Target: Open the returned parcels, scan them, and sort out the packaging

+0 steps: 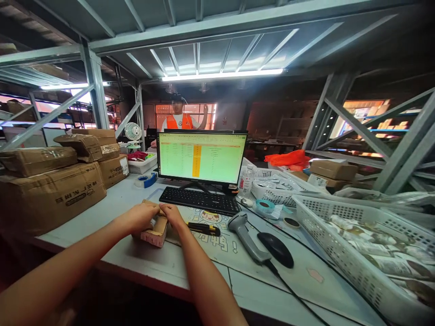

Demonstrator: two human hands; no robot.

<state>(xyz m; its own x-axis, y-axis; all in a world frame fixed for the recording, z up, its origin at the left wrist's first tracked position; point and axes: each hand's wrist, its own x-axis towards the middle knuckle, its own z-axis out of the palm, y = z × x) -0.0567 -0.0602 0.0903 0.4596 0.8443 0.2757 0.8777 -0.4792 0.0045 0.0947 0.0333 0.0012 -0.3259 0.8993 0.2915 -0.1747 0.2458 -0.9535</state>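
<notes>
A small cardboard box [153, 237] lies near the table's front edge, between my two hands. My left hand [146, 216] grips its left and upper part, with the fingers bent down over it. My right hand [171, 214] is closed at the box's far right edge, its thumb close to my left hand. My fingers cover much of the box's top, and what is inside cannot be made out. Just right of my right wrist is a black and yellow utility knife [204, 228]. A grey barcode scanner [248, 240] rests further right on the desk mat [217, 253].
Behind the box stand a keyboard [200, 200] and a monitor [217, 158]. Stacked cartons [57, 199] occupy the left. A white basket [340, 244] of wrapped items fills the right, near a black mouse [276, 249]. A person in an orange vest [178, 121] stands beyond the monitor.
</notes>
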